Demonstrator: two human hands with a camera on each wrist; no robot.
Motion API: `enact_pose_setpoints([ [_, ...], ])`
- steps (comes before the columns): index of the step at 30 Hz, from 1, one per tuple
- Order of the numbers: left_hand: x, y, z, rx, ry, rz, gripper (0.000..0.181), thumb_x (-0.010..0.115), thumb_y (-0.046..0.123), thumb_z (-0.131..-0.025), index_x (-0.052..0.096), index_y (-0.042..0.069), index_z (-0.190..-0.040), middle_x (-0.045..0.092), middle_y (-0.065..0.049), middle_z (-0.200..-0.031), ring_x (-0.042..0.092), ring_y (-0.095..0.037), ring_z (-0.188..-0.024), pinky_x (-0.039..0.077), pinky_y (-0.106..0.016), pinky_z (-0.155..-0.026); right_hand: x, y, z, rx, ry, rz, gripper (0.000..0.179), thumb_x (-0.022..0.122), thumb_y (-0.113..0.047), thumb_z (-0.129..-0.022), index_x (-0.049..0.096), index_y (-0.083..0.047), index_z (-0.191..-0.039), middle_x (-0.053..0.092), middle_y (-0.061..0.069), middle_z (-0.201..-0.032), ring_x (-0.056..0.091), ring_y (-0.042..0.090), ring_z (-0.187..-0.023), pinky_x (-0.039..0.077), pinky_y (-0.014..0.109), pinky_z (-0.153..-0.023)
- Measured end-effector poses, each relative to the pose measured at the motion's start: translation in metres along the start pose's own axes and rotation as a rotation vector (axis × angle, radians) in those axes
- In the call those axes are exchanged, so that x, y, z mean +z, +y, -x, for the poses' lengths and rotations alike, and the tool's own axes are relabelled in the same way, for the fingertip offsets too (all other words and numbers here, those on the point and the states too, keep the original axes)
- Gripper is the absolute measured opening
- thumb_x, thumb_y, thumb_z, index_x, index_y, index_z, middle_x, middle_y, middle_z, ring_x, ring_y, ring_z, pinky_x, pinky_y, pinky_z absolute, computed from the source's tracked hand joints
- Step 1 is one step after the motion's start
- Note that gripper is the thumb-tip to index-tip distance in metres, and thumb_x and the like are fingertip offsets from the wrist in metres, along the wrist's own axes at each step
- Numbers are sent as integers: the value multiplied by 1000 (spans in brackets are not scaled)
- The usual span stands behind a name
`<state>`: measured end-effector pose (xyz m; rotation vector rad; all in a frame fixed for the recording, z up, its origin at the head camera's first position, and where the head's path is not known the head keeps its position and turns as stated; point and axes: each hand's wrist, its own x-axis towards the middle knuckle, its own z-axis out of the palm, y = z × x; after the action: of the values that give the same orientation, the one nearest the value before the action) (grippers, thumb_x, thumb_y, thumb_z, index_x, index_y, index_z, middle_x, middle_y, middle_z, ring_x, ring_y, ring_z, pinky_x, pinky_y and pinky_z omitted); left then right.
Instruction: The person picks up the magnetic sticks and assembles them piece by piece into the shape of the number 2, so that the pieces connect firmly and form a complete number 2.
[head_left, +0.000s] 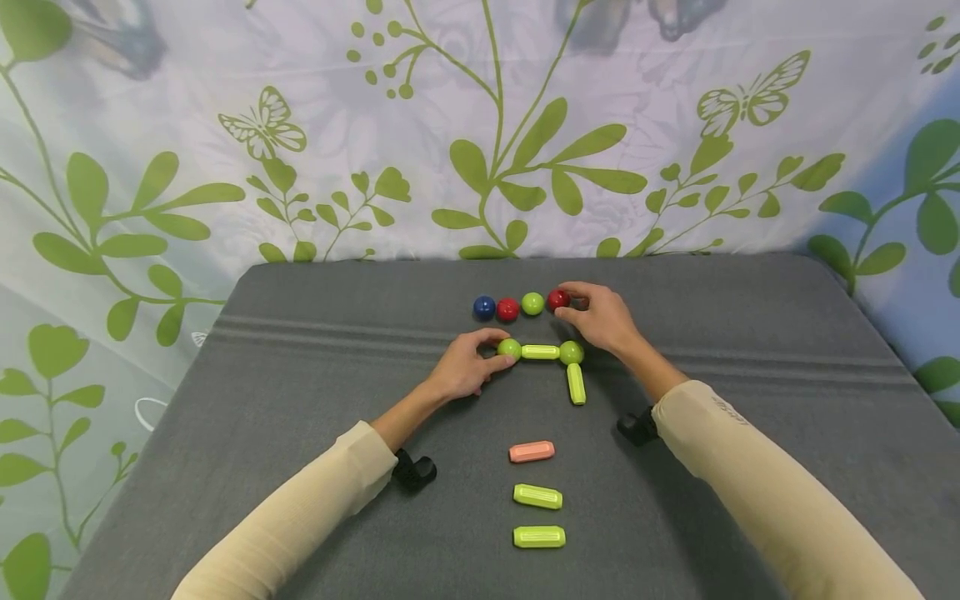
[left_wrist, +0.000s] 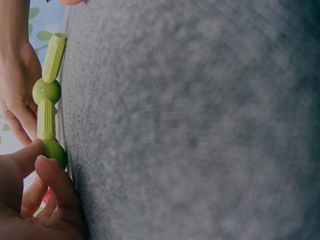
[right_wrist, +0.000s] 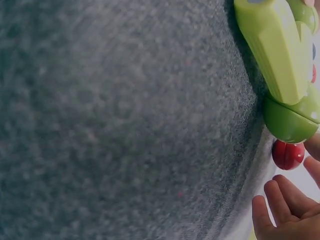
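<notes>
Head view: two bare hands reach over a gray bench (head_left: pixel 450 542), with long pale sleeves (head_left: pixel 300 508) on the arms.
Left hand: the left hand (head_left: pixel 467 365) pinches the left green ball (head_left: pixel 510 350) between its thumb and fingers. The left wrist view shows this too.
Green shape: the left green ball sits on one end of a joining stick (head_left: pixel 540 352). The right green ball (head_left: pixel 572 352) is on the other end, and a side stick (head_left: pixel 576 383) pokes out of it toward the person. Together they make a corner.
Right hand: the right hand (head_left: pixel 600 317) is partly open, with its thumb and pointing finger bent on two sides of the end red ball (head_left: pixel 558 300). I cannot tell if it has a grip on it. In the right wrist view its other fingers are loose.
Ball row: behind the green shape, left to right, are a blue ball (head_left: pixel 484 307), a red ball (head_left: pixel 507 310), a loose green ball (head_left: pixel 532 303) and the end red ball.
Loose sticks: a pink-orange stick (head_left: pixel 532 452) lies nearer the person than the shape. Then come a tilted green stick (head_left: pixel 537 497) and a straight green stick (head_left: pixel 539 537).
Wrist straps: black straps (head_left: pixel 637 427) show under both wrists.
Back cloth: a pale cloth (head_left: pixel 420 158) has green leaves and butterflies on it.
</notes>
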<state>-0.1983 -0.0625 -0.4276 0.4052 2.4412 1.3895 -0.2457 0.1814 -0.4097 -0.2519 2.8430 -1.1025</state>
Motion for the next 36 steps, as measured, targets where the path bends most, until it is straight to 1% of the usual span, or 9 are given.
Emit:
enact_pose_setpoints([
  [6, -1, 1, 1, -3, -2, 8, 39, 67, 20, -97, 59, 9, -133, 62, -7, -117, 50, -12, -53, 46, -28, -45, 4, 0, -4, -1, 4, 6, 46, 66, -20, -97, 55, -5, -139, 57, 20, -134, 53, 39, -120, 44, 55, -93],
  [11, -1, 1, 2, -3, -2, 6, 39, 67, 20, -97, 59, 9, -133, 62, -7, -116, 49, -12, -52, 46, -29, -45, 7, 0, -7, 3, 37, 18, 40, 64, -16, -98, 57, -4, -136, 59, 22, -130, 55, 38, -115, 44, 53, -92],
  [17, -1, 2, 2, -5, -6, 3, 39, 67, 20, -97, 59, 9, -134, 62, -8, -117, 49, -11, -51, 45, -28, -45, 8, 0, -6, 27, 63, 25, 37, 63, -16, -99, 59, -6, -134, 60, 20, -129, 55, 37, -118, 42, 53, -96],
  [23, -2, 2, 2, 2, -7, 0, 39, 66, 19, -97, 58, 9, -134, 62, -8, -117, 49, -11, -52, 45, -27, -45, 8, 1, -6, 32, 68, 24, 36, 63, -15, -99, 59, -6, -133, 61, 20, -129, 55, 37, -117, 41, 54, -96],
  [28, -1, 2, 2, 4, -10, 4, 39, 66, 19, -97, 58, 8, -134, 62, -9, -118, 51, -12, -54, 46, -28, -45, 9, 1, -7, 27, 78, 37, 36, 63, -16, -99, 60, -5, -132, 61, 21, -128, 56, 37, -116, 41, 54, -96],
  [36, -1, 2, 2, -5, -8, -1, 38, 66, 20, -97, 59, 10, -133, 63, -7, -118, 51, -13, -55, 45, -28, -45, 6, 2, -3, 0, 135, 32, 33, 66, -17, -97, 62, -5, -128, 64, 22, -121, 59, 37, -109, 44, 53, -91],
])
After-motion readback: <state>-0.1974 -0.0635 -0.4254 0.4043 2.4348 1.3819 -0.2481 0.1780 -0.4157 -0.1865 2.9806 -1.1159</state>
